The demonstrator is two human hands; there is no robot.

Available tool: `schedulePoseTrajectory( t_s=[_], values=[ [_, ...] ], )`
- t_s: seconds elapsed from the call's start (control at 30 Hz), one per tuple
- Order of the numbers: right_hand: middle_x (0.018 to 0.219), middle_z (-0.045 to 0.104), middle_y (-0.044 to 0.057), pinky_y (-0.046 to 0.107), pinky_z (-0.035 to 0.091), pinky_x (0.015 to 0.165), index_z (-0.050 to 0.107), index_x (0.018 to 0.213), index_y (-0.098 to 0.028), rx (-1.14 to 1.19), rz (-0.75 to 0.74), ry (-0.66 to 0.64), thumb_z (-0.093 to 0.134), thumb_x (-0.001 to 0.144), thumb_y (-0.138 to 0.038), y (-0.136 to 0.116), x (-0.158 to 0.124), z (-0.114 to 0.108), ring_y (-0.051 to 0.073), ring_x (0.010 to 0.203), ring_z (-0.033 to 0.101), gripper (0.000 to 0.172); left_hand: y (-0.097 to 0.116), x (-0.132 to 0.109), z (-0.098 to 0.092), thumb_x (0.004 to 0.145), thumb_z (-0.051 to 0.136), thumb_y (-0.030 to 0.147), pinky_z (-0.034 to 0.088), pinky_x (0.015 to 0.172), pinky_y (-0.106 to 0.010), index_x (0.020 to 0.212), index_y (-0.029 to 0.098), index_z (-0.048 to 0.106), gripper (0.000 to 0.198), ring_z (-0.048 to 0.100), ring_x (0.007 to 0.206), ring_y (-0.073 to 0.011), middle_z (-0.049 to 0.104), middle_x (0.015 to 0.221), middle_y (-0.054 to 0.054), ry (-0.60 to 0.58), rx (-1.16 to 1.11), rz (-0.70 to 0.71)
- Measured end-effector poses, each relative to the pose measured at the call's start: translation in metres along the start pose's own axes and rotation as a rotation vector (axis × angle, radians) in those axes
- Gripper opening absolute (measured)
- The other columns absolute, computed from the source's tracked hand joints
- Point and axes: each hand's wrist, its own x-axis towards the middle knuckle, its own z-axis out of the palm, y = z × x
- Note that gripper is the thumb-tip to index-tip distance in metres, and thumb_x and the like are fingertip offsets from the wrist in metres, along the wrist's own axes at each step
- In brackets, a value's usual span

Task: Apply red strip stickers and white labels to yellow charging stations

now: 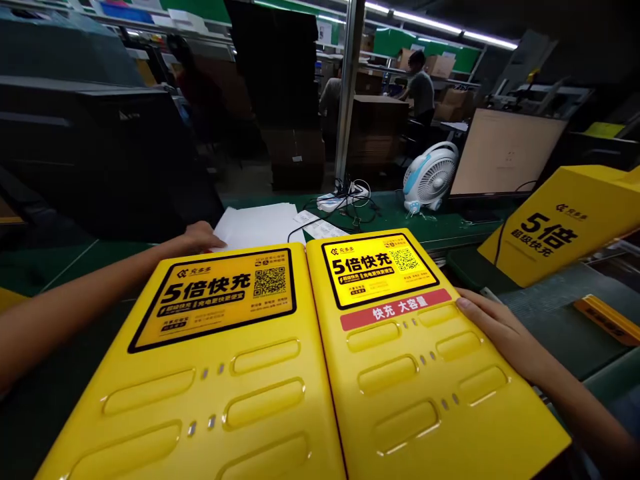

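Presently, yellow plastic slotted panel (pixel 200 380) abuts its red-striped twin (pixel 415 393); left hand (pixel 197 235) covers its far corner, grip unclear; right hand (pixel 493 327) flat, open, on twin's outer edge; even inward pressure should hold them flush.

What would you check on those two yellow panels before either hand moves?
1. Left hand at the far corner of the left yellow panel: ok; whether it grips, cannot tell.
2. Right hand flat against the right yellow panel at its right edge: ok.
3. Panels side by side, inner edges meeting: ok.
4. Black-framed label on each panel: ok.
5. Red strip on both panels: not ok, only the right one has it.
6. Black cable behind the panels apart from them: cannot tell.
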Motion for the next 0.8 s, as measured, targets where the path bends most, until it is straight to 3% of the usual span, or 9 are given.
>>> schedulePoseTrajectory(
  t_s=[0.07,0.17,0.3,0.4,0.47,0.53,0.6,0.67,0.8],
  values=[
    [0.142,0.062,0.008,0.031,0.063,0.074,0.054,0.146,-0.029,-0.024,0.007,0.003,0.061,0.093,-0.062,0.001,0.001,0.000,0.029,0.110,0.070,0.063,0.000,0.019,-0.010,0.097,0.063,0.037,0.059,0.076,-0.026,0.103,0.008,0.066,0.029,0.067,0.081,-0.0116,0.066,0.092,-0.001,-0.017,0.090,-0.057],
    [0.136,0.066,0.012,0.035,0.063,0.072,0.057,0.142,-0.023,-0.155,-0.028,0.081,0.059,0.091,-0.066,0.004,0.001,-0.004,0.030,0.104,0.071,0.067,0.016,0.038,-0.036,0.091,0.071,0.025,0.060,0.087,-0.038,0.093,0.010,0.067,0.016,0.069,0.089,-0.0163,0.070,0.096,-0.004,0.008,0.188,-0.062],
    [0.133,0.066,0.012,0.045,0.059,0.091,0.066,0.131,-0.021,-0.548,-0.417,0.385,0.064,0.089,-0.062,-0.005,-0.003,-0.003,0.033,0.111,0.067,0.058,0.076,0.030,-0.090,0.085,0.074,0.013,0.039,0.117,-0.052,0.106,0.002,0.065,0.025,0.063,0.116,-0.0201,0.073,0.110,-0.005,0.229,0.223,0.031],
    [0.130,0.068,0.010,0.045,0.057,0.099,0.065,0.132,-0.026,-0.404,-0.644,0.382,0.065,0.092,-0.053,-0.032,-0.011,0.018,0.031,0.118,0.065,0.049,0.138,-0.019,-0.117,0.087,0.072,0.015,0.045,0.111,-0.056,0.120,-0.002,0.062,0.039,0.064,0.114,-0.0244,0.071,0.120,-0.007,0.389,0.176,0.095],
    [0.131,0.068,0.010,0.041,0.058,0.099,0.054,0.144,-0.029,-0.134,-0.671,0.189,0.068,0.092,-0.049,-0.055,-0.018,0.043,0.029,0.124,0.064,0.058,0.175,-0.073,-0.118,0.089,0.069,0.017,0.056,0.101,-0.048,0.122,0.003,0.065,0.037,0.069,0.104,-0.0224,0.072,0.120,-0.006,0.398,0.078,0.146],
    [0.136,0.065,0.012,0.040,0.060,0.098,0.037,0.156,-0.031,0.061,-0.648,-0.054,0.074,0.089,-0.046,-0.075,-0.028,0.070,0.028,0.123,0.065,0.078,0.201,-0.134,-0.108,0.088,0.071,0.022,0.060,0.094,-0.046,0.124,0.008,0.067,0.038,0.071,0.099,-0.0244,0.074,0.117,-0.008,0.328,-0.229,0.153],
    [0.134,0.066,0.013,0.041,0.061,0.097,0.026,0.160,-0.031,0.184,-0.607,-0.220,0.078,0.086,-0.043,-0.088,-0.038,0.093,0.026,0.115,0.069,0.091,0.214,-0.189,-0.094,0.088,0.073,0.031,0.064,0.087,-0.044,0.124,0.016,0.068,0.039,0.073,0.094,-0.0255,0.076,0.115,-0.007,0.227,-0.414,0.107],
    [0.118,0.073,0.011,0.041,0.064,0.090,0.030,0.158,-0.027,0.274,-0.582,-0.294,0.080,0.084,-0.038,-0.093,-0.049,0.109,0.025,0.102,0.074,0.090,0.216,-0.229,-0.083,0.088,0.073,0.038,0.064,0.087,-0.043,0.126,0.023,0.067,0.041,0.074,0.097,-0.0270,0.075,0.117,-0.007,0.168,-0.503,0.035],
    [0.089,0.076,0.004,0.030,0.067,0.068,0.046,0.147,-0.020,0.350,-0.648,-0.214,0.082,0.082,-0.030,-0.089,-0.066,0.118,0.019,0.079,0.075,0.075,0.207,-0.269,-0.077,0.088,0.073,0.042,0.065,0.086,-0.046,0.127,0.023,0.064,0.045,0.073,0.100,-0.0289,0.073,0.119,-0.009,0.223,-0.545,-0.053]
  ],
)
